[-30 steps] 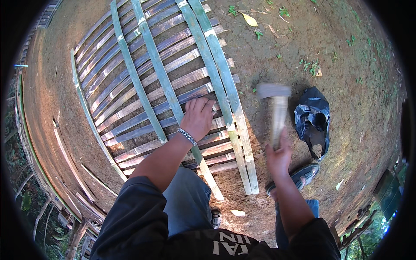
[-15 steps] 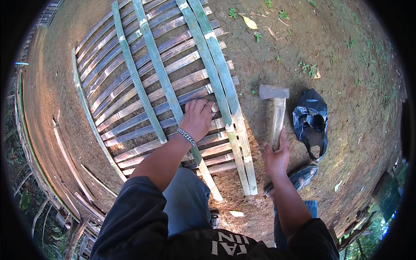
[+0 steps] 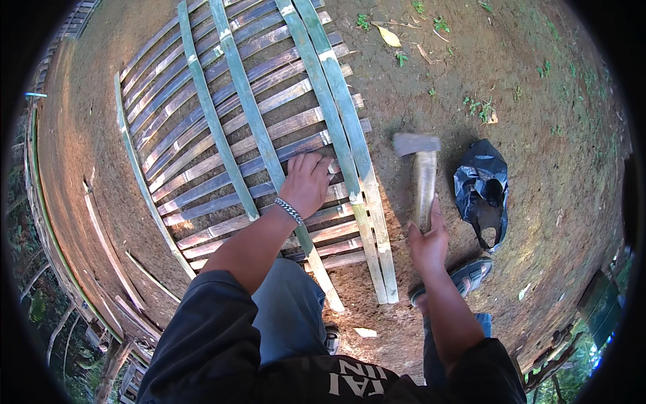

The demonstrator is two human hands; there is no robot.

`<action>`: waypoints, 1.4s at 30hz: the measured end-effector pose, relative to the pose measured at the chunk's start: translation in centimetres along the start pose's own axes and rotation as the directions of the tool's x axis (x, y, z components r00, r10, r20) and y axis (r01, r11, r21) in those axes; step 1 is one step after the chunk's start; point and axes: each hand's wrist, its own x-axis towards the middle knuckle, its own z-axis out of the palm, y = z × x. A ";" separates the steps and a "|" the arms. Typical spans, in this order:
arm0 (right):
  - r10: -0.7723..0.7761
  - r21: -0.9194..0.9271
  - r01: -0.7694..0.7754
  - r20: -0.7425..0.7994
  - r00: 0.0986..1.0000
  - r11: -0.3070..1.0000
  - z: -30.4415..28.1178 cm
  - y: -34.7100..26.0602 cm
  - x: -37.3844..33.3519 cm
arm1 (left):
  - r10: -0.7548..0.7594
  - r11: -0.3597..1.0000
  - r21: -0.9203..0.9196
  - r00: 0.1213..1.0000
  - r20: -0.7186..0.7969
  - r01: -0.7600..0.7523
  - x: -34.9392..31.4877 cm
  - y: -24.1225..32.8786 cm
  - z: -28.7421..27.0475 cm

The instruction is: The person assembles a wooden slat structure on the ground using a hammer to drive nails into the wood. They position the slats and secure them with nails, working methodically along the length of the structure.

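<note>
A lattice of split bamboo lies on the ground, with long green strips (image 3: 243, 101) crossing over several brownish slats (image 3: 296, 122). My left hand (image 3: 306, 180) is closed over one of these slats, between two of the long strips. Its fingers curl downward, so their tips are partly hidden. In my right hand (image 3: 428, 246) is a hatchet (image 3: 424, 182), gripped low on its pale wooden handle. The dull metal head is raised, to the right of the lattice's nearest long strip (image 3: 353, 145), and touches nothing.
A crumpled black plastic bag (image 3: 481, 192) lies on the dirt right of the hatchet, just beyond my sandalled right foot (image 3: 469, 273). Loose bamboo strips (image 3: 111, 246) are on the ground at left, beside a low fence. A yellow leaf (image 3: 388, 36) lies at the top.
The hatchet has swung slightly to the left in my right hand, its head nearer the lattice. My left hand stays in the same place on the slat.
</note>
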 end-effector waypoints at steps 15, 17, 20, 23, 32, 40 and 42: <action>-0.010 0.436 -0.023 0.073 0.997 0.900 1.1 2.0 -2.8 | -0.013 0.999 -0.037 1.000 0.024 0.014 -0.4 -0.3 0.2; -0.056 0.395 -0.018 0.175 0.983 0.918 0.3 2.3 -2.7 | -0.014 1.000 -0.002 1.000 0.024 0.014 -0.3 -0.2 0.1; -0.120 0.047 0.111 0.289 0.950 0.993 -0.7 2.0 -1.8 | -0.017 1.000 0.007 0.999 0.028 0.017 -0.3 -0.2 0.1; -0.262 -0.172 0.288 0.157 0.952 0.942 0.0 0.9 -1.4 | -0.025 1.000 0.005 0.999 0.031 0.025 -0.5 -0.3 0.1; -0.192 -0.301 0.287 0.308 0.932 0.910 -0.4 -0.4 -0.6 | -0.028 1.000 0.001 0.999 0.020 0.028 -0.4 -0.2 0.0; -0.077 0.015 0.076 0.176 0.981 0.997 -1.6 -3.4 -2.0 | -0.002 1.000 -0.008 1.000 -0.003 0.002 -0.5 -0.4 0.2; -0.411 0.270 0.391 0.019 0.911 0.880 -0.7 -0.9 -1.5 | 0.002 1.000 -0.009 1.000 -0.004 -0.002 -0.3 -0.2 0.1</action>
